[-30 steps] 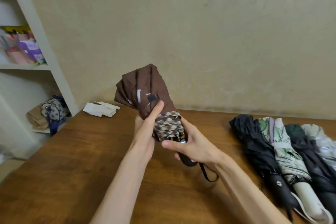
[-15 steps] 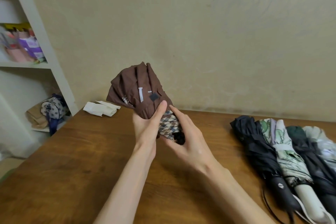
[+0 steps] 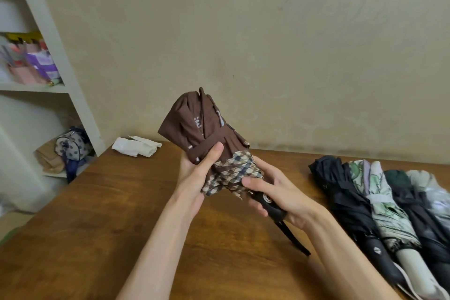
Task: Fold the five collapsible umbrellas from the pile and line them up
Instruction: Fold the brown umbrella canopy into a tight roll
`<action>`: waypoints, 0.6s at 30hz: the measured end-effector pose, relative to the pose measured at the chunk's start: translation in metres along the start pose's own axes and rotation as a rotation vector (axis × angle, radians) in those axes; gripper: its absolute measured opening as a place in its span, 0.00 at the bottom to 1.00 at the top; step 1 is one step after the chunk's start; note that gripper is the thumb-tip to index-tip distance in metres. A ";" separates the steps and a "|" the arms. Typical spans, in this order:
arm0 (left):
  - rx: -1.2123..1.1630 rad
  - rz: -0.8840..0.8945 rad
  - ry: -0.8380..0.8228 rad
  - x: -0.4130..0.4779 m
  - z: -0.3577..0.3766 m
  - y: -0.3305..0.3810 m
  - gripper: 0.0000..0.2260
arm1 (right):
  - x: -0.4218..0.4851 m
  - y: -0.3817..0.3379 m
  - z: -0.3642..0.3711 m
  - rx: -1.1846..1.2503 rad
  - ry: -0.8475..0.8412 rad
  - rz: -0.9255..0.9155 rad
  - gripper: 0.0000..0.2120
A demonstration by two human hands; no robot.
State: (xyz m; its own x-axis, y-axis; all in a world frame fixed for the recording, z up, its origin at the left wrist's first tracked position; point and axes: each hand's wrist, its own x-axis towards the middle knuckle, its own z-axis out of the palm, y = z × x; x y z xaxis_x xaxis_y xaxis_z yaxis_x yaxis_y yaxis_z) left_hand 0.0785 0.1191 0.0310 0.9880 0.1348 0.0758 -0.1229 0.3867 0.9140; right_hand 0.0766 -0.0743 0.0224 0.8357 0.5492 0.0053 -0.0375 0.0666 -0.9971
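Brown fabric collapsible umbrella (image 3: 207, 129) with the plaid hem: where is it sitting right now?
- It is not sitting on anything. It is being held up above the brown wooden surface (image 3: 97, 214), in the middle of the view, tilting with its folded top pointing up and away and its black handle (image 3: 270, 204) pointing down toward the person.
- What are the hands doing?
- The left hand (image 3: 194, 175) is gripping the bunched canopy from the left, with its thumb pressing against the brown closure band (image 3: 207, 146) that is crossing the fabric. The right hand (image 3: 280, 192) is curling round the black handle, its thumb lying against the plaid hem. Both hands are clamping the same umbrella, close together.
- Is anything hanging from it?
- A black wrist strap (image 3: 292, 238) is hanging from the handle end toward the surface; I cannot tell whether it is touching.
- And the other umbrellas?
- Four folded ones are lying side by side on the right of the surface, touching one another: a black umbrella (image 3: 345, 197), a pale green floral umbrella (image 3: 379, 204), a dark green umbrella (image 3: 409, 202) and a pale grey umbrella (image 3: 435, 197) at the frame edge.
- Anything else?
- A crumpled white cloth (image 3: 136, 147) is lying at the far left corner, beside a white shelf unit (image 3: 80, 114) that is holding a spotted pouch (image 3: 70, 146).
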 end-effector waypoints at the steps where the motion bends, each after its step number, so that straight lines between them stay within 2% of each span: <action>1: 0.006 0.006 0.011 0.001 0.001 0.000 0.24 | 0.000 0.000 0.000 -0.043 0.015 0.009 0.28; 3: 0.005 0.022 0.046 0.002 0.004 -0.002 0.27 | 0.002 -0.001 0.003 -0.216 0.116 -0.039 0.32; 5: 0.000 0.045 0.076 0.002 0.005 -0.004 0.28 | 0.007 0.001 0.005 -0.461 0.231 -0.180 0.40; 7: -0.019 0.032 0.093 0.003 0.003 -0.005 0.29 | 0.012 0.005 0.007 -0.654 0.261 -0.299 0.44; 14: -0.097 -0.066 0.066 0.001 0.000 -0.001 0.28 | 0.013 0.013 0.018 -0.984 0.412 -0.478 0.34; 16: -0.108 -0.086 0.070 0.001 -0.001 0.000 0.29 | 0.014 0.014 0.019 -0.995 0.431 -0.474 0.34; 18: -0.125 -0.093 0.077 0.001 -0.002 0.000 0.28 | 0.016 0.016 0.019 -0.888 0.398 -0.471 0.33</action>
State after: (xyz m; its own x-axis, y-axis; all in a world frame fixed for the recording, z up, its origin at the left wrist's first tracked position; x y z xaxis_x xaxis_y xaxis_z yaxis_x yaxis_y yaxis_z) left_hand 0.0790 0.1212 0.0305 0.9860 0.1612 -0.0419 -0.0469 0.5105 0.8586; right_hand 0.0789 -0.0481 0.0080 0.7865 0.3051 0.5369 0.6105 -0.5154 -0.6015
